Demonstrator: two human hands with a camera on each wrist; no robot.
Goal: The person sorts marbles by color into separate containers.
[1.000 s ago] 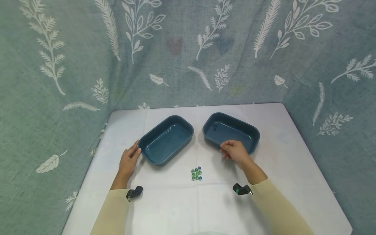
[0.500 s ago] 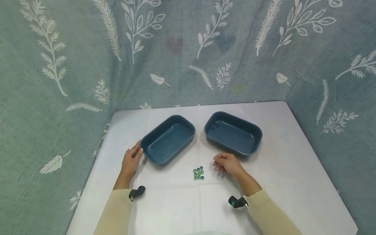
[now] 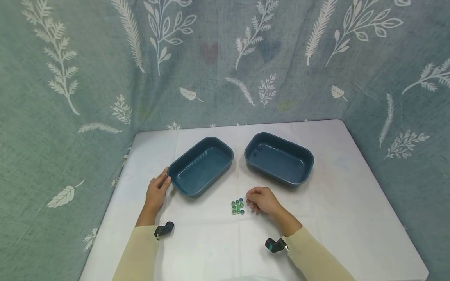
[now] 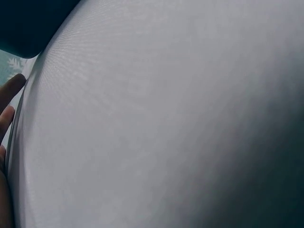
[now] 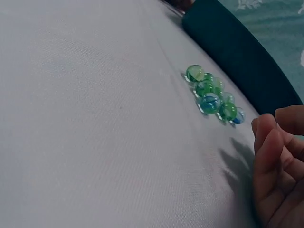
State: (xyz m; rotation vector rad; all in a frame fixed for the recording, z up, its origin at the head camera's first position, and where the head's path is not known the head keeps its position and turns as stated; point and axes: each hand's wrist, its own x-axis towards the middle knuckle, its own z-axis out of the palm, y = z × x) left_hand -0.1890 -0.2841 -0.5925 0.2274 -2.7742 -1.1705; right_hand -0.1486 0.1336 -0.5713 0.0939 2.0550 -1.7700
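Note:
On the white cloth lies a small cluster of glass marbles (image 3: 237,207), mostly green with a few blue. My right hand (image 3: 263,200) hovers just right of them with loosely bent fingers; the right wrist view shows its fingertips (image 5: 271,142) near the marbles (image 5: 210,102) and nothing between them. At the left, my left hand (image 3: 157,192) rests its relaxed fingers against the near left corner of a blue tray (image 3: 183,183). A second blue tray (image 3: 277,173) stands at the back right, with several small dark marbles (image 3: 258,150) at its left end.
A white cloth (image 3: 204,246) covers the table. Behind and on both sides hangs a green-blue fabric (image 3: 218,101) with white leaf prints. Black wrist cameras (image 3: 275,245) stick out inward from both sleeves.
My right hand has drawn back from over the right tray's near rim, toward me and left to the marbles. The left hand stays at the left tray's corner.

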